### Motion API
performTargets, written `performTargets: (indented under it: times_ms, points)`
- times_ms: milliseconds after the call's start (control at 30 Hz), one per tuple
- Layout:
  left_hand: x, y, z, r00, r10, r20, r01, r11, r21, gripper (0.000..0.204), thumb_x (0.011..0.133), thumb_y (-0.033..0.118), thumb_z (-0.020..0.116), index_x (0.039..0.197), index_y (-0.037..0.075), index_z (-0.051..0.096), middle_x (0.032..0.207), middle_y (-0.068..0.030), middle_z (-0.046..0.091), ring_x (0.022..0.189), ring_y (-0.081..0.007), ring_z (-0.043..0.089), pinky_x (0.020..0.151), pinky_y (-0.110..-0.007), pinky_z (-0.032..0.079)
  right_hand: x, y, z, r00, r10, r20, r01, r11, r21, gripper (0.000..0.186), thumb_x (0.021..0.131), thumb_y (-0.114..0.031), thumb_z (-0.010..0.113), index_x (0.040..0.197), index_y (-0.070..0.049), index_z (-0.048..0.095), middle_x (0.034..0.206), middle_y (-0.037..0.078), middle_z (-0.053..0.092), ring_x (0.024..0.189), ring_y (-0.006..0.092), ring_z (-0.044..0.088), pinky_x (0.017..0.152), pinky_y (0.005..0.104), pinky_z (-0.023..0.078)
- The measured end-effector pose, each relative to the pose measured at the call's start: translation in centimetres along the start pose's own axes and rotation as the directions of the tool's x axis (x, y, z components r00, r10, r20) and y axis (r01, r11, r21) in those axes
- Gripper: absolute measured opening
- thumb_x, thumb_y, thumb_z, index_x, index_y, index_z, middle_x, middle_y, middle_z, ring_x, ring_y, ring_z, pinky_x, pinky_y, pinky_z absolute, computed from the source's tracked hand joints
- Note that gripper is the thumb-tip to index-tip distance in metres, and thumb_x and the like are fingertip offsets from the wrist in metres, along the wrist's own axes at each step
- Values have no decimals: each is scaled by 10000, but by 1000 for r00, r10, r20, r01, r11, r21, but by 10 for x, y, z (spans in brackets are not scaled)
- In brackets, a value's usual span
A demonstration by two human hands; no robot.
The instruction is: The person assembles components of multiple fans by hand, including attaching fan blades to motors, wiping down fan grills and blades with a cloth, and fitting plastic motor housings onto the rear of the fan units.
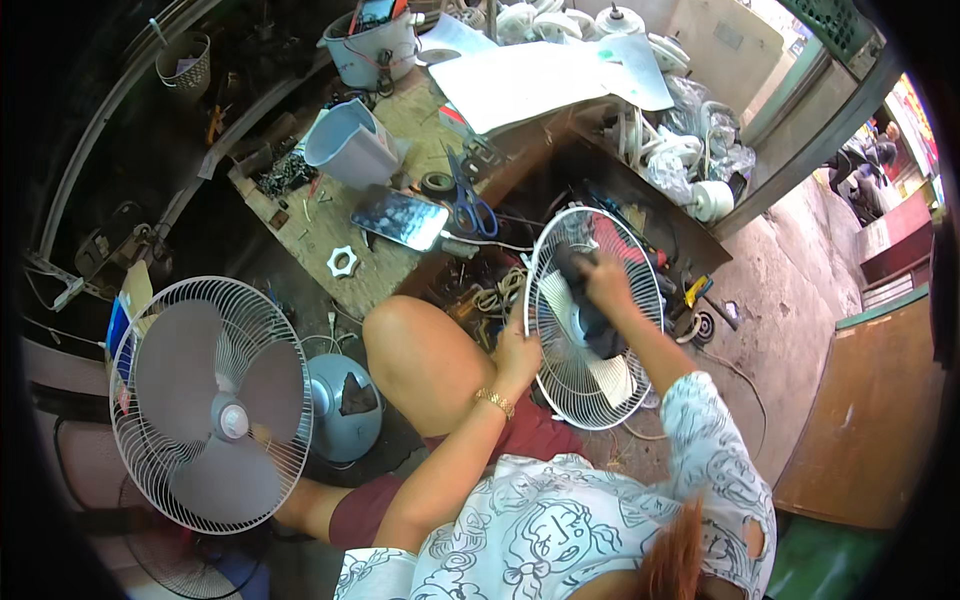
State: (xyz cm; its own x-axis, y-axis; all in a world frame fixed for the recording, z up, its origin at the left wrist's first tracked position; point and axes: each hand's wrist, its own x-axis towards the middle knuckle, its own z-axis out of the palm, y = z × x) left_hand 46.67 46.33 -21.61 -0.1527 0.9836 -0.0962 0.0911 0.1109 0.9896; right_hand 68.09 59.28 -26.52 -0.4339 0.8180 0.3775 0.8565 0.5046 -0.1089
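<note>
A round white wire fan guard (570,408) stands tilted in front of me. My left hand (517,352) is closed on its left rim. My right hand (607,288) presses a dark cloth (602,338) against the face of the guard, its fingers wrapped round the cloth. Pale parts show through the wires, but I cannot tell what they are. To my left stands a fan (232,422) with grey blades and only its rear guard behind them. Beside it is a blue-grey round fan base (345,425) with a dark scrap on top.
On the wooden workbench (300,245) ahead lie a phone (400,218), blue-handled scissors (474,212), a white knob (342,262) and a pale blue container (350,145). Behind are a grey bucket (368,55) and plastic-wrapped fan parts (690,150). Tools and cords lie right of the guard.
</note>
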Motion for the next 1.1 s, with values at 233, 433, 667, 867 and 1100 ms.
performTargets:
  times_ms: [233,433,667,867,1100]
  points:
    - [5,5,5,991,3,-132,-59,906,-419,552,778,-188,392,1299,-72,529,1262,-160,601,1182,-219,561,1033,-287,379,-99,52,-24,911,273,310,-147,916,-373,348,791,-158,590,1136,-164,633,1000,136,656,923,329,636,763,441,486]
    - [0,19,8,986,9,-168,-101,832,-545,647,702,-213,337,1307,-80,520,1273,-145,597,1155,-180,572,1002,-262,407,-147,-77,-25,880,159,449,-378,807,455,524,726,-49,609,1248,-50,568,987,197,667,865,349,652,781,430,517]
    - [-1,3,3,974,68,-216,-165,868,-469,645,716,-226,358,1306,-43,541,1260,-103,606,1114,-155,585,968,-256,433,-110,-154,-69,926,130,355,-305,811,499,468,733,-96,601,1198,-50,583,974,199,664,886,361,659,756,446,526]
    - [-2,0,14,987,47,-157,-113,890,-441,682,685,-236,344,1306,-38,544,1256,-93,606,1075,-132,588,940,-243,441,-160,9,-47,701,419,576,-354,907,-228,500,762,-175,601,1261,-148,578,885,168,693,784,343,681,684,464,537]
    - [-4,13,14,992,6,-126,-71,857,-511,696,646,-228,321,1298,-95,523,1295,-181,579,1196,-204,561,1031,-266,382,-154,-88,-1,838,288,463,-503,738,450,699,781,-175,675,1402,5,410,1161,303,605,1067,376,627,925,418,491]
